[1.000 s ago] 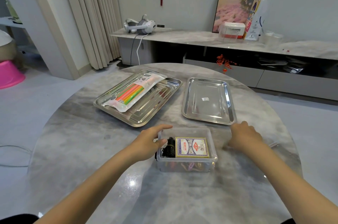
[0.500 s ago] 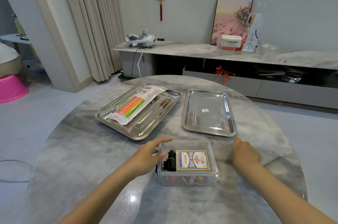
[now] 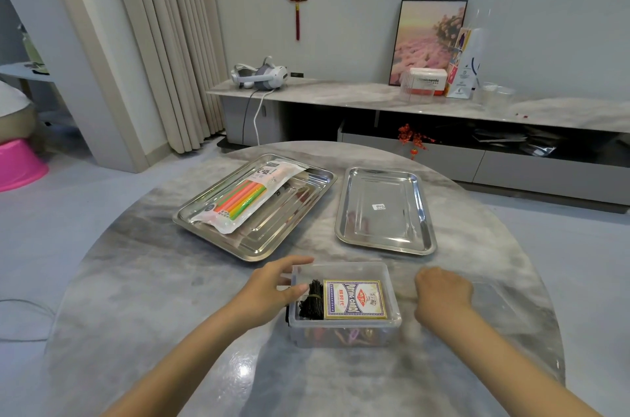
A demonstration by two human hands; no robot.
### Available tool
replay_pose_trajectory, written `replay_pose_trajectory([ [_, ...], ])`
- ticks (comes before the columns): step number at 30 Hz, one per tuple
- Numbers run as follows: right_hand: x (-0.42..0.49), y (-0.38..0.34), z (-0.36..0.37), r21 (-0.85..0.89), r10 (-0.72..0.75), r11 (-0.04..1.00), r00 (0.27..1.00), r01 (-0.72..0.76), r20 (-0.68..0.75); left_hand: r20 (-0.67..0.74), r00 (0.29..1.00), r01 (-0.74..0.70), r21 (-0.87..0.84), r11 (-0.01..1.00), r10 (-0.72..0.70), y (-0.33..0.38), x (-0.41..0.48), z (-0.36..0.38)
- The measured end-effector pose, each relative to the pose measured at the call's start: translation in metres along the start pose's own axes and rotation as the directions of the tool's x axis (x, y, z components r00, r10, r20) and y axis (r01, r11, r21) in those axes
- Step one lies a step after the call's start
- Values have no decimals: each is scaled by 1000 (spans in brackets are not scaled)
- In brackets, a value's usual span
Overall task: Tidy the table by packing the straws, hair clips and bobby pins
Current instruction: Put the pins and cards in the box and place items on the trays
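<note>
A clear plastic box point(image 3: 344, 336) stands on the marble table near me. Inside lie a black bundle of bobby pins point(image 3: 312, 300) and a deck of playing cards point(image 3: 356, 299), with coloured hair clips point(image 3: 351, 336) showing through the front wall. My left hand point(image 3: 269, 292) grips the box's left wall, thumb at the rim. My right hand point(image 3: 443, 295) sits just right of the box, knuckles up and fingers curled down at the edge of a clear lid point(image 3: 511, 304); its hold is blurred. A pack of coloured straws point(image 3: 243, 200) lies in the left steel tray point(image 3: 259, 254).
A second steel tray point(image 3: 426, 212) with only a small sticker stands behind the box, right of the first. Beyond the round table point(image 3: 153, 297) runs a low marble cabinet point(image 3: 341, 96) with a headset, a picture and boxes. A pink tub point(image 3: 17, 167) sits on the floor at the left.
The view has tilted up, showing more of the wall. Both hands stay at the box's sides, hardly moved relative to it.
</note>
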State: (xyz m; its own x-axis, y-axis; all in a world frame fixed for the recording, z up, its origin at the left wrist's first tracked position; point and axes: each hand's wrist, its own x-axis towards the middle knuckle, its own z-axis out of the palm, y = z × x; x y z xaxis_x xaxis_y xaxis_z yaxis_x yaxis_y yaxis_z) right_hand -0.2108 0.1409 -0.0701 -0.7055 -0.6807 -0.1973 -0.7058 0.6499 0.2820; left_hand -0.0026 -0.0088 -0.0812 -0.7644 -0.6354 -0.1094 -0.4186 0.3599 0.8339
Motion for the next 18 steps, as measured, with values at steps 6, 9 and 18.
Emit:
replay_pose_trajectory([
  [6, -24, -5, -26, 105, -53, 992, 981, 74, -186, -7, 1000, -2, -4, 1000, 2, 0, -1, 1],
  [9, -29, 5, -38, 200, -39, 974, 951, 104, -307, -3, 1000, -8, -6, 1000, 8, 0, -1, 1],
  [18, -11, 38, -48, 671, 254, 652, 731, 355, -633, 11, 1000, 14, -90, 996, -14, 1, 0, -1],
])
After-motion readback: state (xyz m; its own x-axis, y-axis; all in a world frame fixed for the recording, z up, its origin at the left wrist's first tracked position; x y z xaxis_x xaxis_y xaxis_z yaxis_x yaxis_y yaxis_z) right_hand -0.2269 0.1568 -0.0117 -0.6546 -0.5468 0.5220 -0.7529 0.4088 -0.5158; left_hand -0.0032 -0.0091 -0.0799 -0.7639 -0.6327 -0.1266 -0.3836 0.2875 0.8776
